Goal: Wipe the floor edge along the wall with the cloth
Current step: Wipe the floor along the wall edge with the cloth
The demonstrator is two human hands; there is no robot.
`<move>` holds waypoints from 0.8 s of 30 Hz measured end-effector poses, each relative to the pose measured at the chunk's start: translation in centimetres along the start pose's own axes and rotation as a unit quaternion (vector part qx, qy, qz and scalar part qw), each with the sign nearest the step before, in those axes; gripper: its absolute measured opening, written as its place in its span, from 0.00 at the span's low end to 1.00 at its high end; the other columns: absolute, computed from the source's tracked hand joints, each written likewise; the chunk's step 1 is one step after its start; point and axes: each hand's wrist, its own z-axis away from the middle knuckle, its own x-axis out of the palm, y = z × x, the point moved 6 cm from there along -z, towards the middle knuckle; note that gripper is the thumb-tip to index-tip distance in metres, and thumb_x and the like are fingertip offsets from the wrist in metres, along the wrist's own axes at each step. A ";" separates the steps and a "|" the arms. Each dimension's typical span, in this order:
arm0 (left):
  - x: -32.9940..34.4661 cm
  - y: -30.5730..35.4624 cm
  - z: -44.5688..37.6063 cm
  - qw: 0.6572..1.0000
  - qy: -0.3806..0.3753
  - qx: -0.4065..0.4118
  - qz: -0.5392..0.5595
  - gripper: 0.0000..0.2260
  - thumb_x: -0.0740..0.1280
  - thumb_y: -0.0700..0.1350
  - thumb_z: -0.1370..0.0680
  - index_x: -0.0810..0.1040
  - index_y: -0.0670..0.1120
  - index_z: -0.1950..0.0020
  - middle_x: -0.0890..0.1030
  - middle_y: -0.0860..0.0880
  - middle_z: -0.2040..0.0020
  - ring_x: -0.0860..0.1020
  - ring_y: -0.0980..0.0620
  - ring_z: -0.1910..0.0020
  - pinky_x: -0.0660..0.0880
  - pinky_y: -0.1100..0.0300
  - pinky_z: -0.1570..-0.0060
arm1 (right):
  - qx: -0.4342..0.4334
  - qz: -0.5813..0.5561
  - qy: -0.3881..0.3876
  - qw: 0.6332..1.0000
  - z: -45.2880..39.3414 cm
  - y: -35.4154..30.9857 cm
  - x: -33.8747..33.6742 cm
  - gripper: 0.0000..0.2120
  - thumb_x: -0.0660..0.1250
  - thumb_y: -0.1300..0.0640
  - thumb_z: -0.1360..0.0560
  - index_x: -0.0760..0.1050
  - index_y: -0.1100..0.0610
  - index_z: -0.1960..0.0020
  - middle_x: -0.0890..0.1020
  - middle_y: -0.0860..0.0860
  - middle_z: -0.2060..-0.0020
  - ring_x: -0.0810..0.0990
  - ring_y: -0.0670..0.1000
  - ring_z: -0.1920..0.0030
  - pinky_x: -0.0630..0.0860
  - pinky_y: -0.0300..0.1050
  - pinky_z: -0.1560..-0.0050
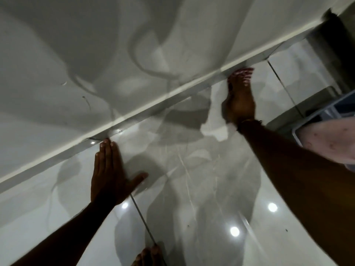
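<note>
A white cloth (pixel 216 120) lies on the glossy grey floor tiles beside the skirting (pixel 153 104), which runs diagonally from lower left to upper right under the white wall (pixel 96 54). My right hand (pixel 239 96) presses flat on the cloth, fingertips reaching the skirting; the hand is blurred. My left hand (pixel 109 173) rests flat on the bare tile with fingers together and thumb spread, fingertips close to the skirting. It holds nothing.
A blue and white plastic basket (pixel 326 114) stands at the right edge. A dark door frame or opening (pixel 334 45) lies at the upper right. My toes (pixel 148 256) show at the bottom centre. Ceiling lights reflect in the tiles.
</note>
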 end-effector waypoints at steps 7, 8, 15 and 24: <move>-0.9 0.5 0.1 1.000 0.014 0.018 0.014 0.61 0.57 0.80 0.30 0.48 0.34 0.15 0.47 0.34 0.14 0.47 0.37 0.14 0.48 0.42 0.16 | -0.057 -0.096 -0.029 0.993 8.5 -11.3 5.8 0.26 0.57 0.72 0.20 0.68 0.62 0.22 0.64 0.64 0.20 0.58 0.65 0.18 0.58 0.61 0.17; -0.9 0.4 0.1 1.000 0.016 0.022 0.011 0.61 0.57 0.80 0.29 0.48 0.34 0.16 0.48 0.33 0.14 0.48 0.36 0.14 0.49 0.42 0.16 | -0.077 -0.096 -0.040 0.992 9.9 -13.2 6.5 0.27 0.57 0.72 0.20 0.69 0.61 0.22 0.65 0.63 0.20 0.59 0.64 0.18 0.58 0.60 0.17; -0.7 0.6 -0.1 0.996 0.028 0.078 -0.018 0.52 0.53 0.74 0.21 0.51 0.31 0.17 0.52 0.30 0.16 0.52 0.32 0.15 0.52 0.39 0.16 | -0.191 -0.099 -0.148 0.965 17.4 -23.9 11.8 0.26 0.54 0.63 0.17 0.64 0.56 0.19 0.65 0.53 0.18 0.56 0.60 0.16 0.56 0.58 0.16; -0.5 -0.9 0.5 0.997 0.028 0.067 0.004 0.52 0.61 0.70 0.23 0.50 0.32 0.16 0.52 0.31 0.15 0.52 0.33 0.15 0.56 0.37 0.18 | -0.231 -0.057 -0.175 0.955 18.3 -24.8 12.4 0.31 0.58 0.66 0.20 0.61 0.54 0.18 0.62 0.53 0.17 0.52 0.61 0.16 0.53 0.58 0.15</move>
